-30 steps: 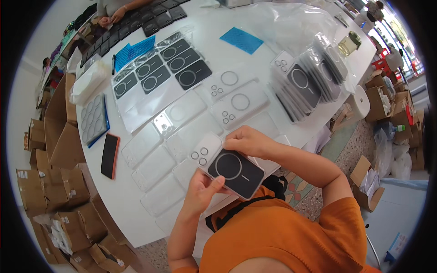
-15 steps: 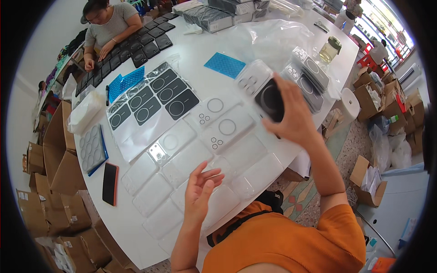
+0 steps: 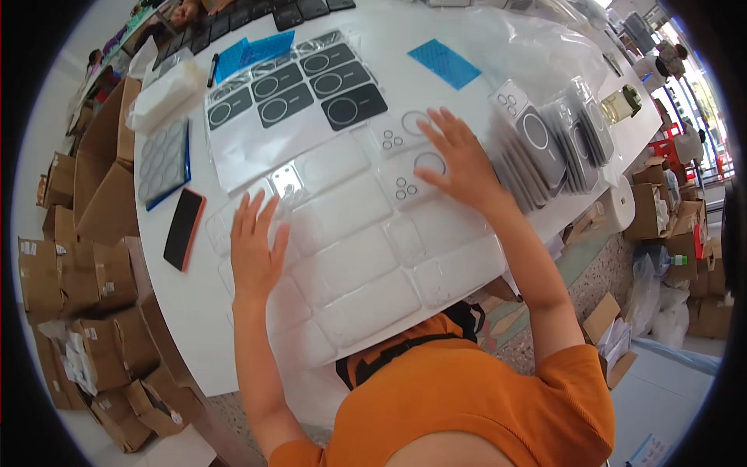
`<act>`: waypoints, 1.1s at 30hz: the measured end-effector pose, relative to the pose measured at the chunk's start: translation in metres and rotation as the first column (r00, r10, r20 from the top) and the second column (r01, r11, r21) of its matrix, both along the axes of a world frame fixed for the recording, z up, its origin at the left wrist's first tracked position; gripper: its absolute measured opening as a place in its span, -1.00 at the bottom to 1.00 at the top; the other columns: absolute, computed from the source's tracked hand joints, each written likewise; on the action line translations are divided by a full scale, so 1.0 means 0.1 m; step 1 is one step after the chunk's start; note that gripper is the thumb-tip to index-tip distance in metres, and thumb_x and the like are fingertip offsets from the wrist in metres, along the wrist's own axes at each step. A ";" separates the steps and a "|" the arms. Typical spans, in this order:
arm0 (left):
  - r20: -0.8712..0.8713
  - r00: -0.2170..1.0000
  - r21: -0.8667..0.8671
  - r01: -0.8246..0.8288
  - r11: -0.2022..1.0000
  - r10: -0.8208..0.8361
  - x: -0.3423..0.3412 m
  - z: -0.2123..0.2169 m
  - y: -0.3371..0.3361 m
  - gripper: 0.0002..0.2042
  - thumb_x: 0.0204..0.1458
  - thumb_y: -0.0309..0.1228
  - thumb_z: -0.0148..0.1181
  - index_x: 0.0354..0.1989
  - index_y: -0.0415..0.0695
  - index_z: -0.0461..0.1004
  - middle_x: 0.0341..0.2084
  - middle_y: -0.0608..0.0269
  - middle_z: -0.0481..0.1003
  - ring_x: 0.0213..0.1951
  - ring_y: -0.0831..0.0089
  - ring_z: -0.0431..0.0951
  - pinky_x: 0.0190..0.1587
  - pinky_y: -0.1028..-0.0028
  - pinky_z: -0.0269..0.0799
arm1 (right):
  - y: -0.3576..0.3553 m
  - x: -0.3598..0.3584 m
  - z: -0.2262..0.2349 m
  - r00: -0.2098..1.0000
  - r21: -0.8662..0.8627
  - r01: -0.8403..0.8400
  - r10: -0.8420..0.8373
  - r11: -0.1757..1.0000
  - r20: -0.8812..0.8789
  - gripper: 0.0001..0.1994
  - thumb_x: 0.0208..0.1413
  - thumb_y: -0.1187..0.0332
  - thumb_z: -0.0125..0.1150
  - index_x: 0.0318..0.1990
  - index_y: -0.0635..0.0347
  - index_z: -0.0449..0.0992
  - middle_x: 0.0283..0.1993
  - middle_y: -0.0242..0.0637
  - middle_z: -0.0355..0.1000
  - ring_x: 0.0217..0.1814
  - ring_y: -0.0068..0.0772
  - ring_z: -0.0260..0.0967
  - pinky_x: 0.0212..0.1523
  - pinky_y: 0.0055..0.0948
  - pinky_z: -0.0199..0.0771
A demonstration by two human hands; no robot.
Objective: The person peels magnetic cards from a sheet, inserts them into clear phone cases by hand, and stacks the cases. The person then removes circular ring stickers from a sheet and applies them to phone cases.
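Note:
My right hand (image 3: pixel 464 159) is empty, its fingers spread over the far right of a group of clear plastic blister shells (image 3: pixel 342 210). Black circles and small three-ring clusters (image 3: pixel 401 188) show on the shells beside it. With fingers apart, my left hand (image 3: pixel 257 253) hovers over the shells' left side; whether it touches them I cannot tell. A small piece with camera-lens holes (image 3: pixel 288 180) lies between the hands, farther back. Right of my right hand leans a row of packed phone cases (image 3: pixel 537 144), dark with white rings.
Behind the shells lie black ring-printed cards (image 3: pixel 354 107) on a white sheet. Blue sheets (image 3: pixel 445 64) are farther back. A phone (image 3: pixel 184 229) and a grey round-celled tray (image 3: pixel 162 167) sit at left. Cardboard boxes (image 3: pixel 105 194) stand beside the table. Another person's hand (image 3: pixel 184 13) shows far left.
My right hand has let go of a packed phone case, now apparently among the row at right. My left hand has moved left and its fingers have spread. The view has shifted.

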State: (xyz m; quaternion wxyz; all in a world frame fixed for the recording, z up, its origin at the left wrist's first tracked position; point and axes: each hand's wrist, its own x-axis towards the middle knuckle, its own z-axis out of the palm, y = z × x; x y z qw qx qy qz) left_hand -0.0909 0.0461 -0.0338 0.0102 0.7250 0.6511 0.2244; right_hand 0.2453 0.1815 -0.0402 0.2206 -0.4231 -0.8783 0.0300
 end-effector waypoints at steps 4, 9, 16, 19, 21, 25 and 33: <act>-0.182 0.982 -0.081 -0.068 0.994 0.052 -0.10 -0.18 0.19 -0.56 0.15 -0.16 0.02 0.23 0.16 0.27 0.28 0.25 0.13 0.34 0.15 -0.03 0.34 0.06 -0.19 | 0.23 -0.01 -0.34 0.977 0.004 0.161 -0.160 0.987 0.141 -0.33 0.07 -0.15 0.04 0.27 -0.02 0.21 0.39 -0.18 0.01 0.47 -0.08 -0.22 0.37 0.04 -0.25; -0.138 0.988 -0.155 -0.084 0.984 0.062 -0.21 -0.41 0.26 -0.57 0.17 -0.05 -0.07 0.22 0.21 0.27 0.28 0.30 0.12 0.34 0.17 -0.02 0.34 0.03 -0.27 | 0.13 -0.11 -0.41 0.988 -0.139 0.150 -0.145 0.979 0.045 -0.37 0.06 -0.14 0.06 0.24 -0.07 0.26 0.38 -0.29 0.04 0.46 -0.11 -0.19 0.36 0.04 -0.20; -0.067 0.994 -0.076 -0.087 0.993 0.082 -0.29 -0.48 0.15 -0.58 0.11 -0.08 0.04 0.14 0.16 0.36 0.22 0.28 0.21 0.31 0.15 0.03 0.33 -0.02 -0.30 | -0.07 -0.27 -0.36 0.985 -0.122 0.172 -0.171 0.978 0.019 -0.41 0.03 -0.07 0.14 0.21 -0.08 0.32 0.36 -0.29 0.07 0.45 -0.11 -0.15 0.34 0.02 -0.11; -0.057 0.994 -0.073 -0.103 0.992 0.098 -0.34 -0.47 0.08 -0.58 0.07 -0.09 0.09 0.12 0.15 0.37 0.22 0.28 0.20 0.31 0.15 0.04 0.32 -0.05 -0.28 | -0.12 -0.35 -0.36 0.989 -0.103 0.150 -0.150 0.983 0.012 -0.42 0.02 -0.04 0.16 0.20 -0.07 0.33 0.36 -0.30 0.08 0.44 -0.12 -0.13 0.33 0.01 -0.11; -0.061 0.991 -0.077 -0.127 0.989 0.122 -0.36 -0.42 0.03 -0.58 0.06 -0.08 0.10 0.11 0.15 0.37 0.21 0.28 0.20 0.30 0.15 0.04 0.32 -0.04 -0.28 | -0.16 -0.40 -0.32 0.990 -0.096 0.139 -0.136 0.986 0.037 -0.40 0.03 -0.05 0.15 0.20 -0.03 0.31 0.33 -0.26 0.11 0.42 -0.10 -0.11 0.33 -0.01 -0.11; -0.009 0.990 -0.072 -0.141 0.987 0.141 -0.43 -0.34 0.07 -0.57 0.05 -0.09 0.12 0.08 0.06 0.36 0.16 0.22 0.21 0.30 0.13 0.04 0.31 -0.05 -0.27 | -0.13 -0.53 -0.12 0.980 -0.061 0.160 -0.152 0.985 0.128 -0.41 0.03 0.00 0.17 0.20 0.03 0.29 0.30 -0.21 0.13 0.40 -0.07 -0.08 0.32 0.01 -0.11; 0.064 0.990 0.085 -0.132 0.988 0.127 -0.78 -0.16 0.98 -0.62 0.08 -0.39 0.09 0.08 -0.18 0.29 0.11 0.00 0.27 0.21 0.04 0.19 0.23 0.17 0.11 | 0.80 -1.42 0.21 0.955 -0.252 -0.254 0.200 0.934 -0.219 -0.50 0.00 0.27 0.25 0.11 0.16 0.33 0.21 -0.18 0.24 0.26 -0.13 0.14 0.19 -0.30 0.22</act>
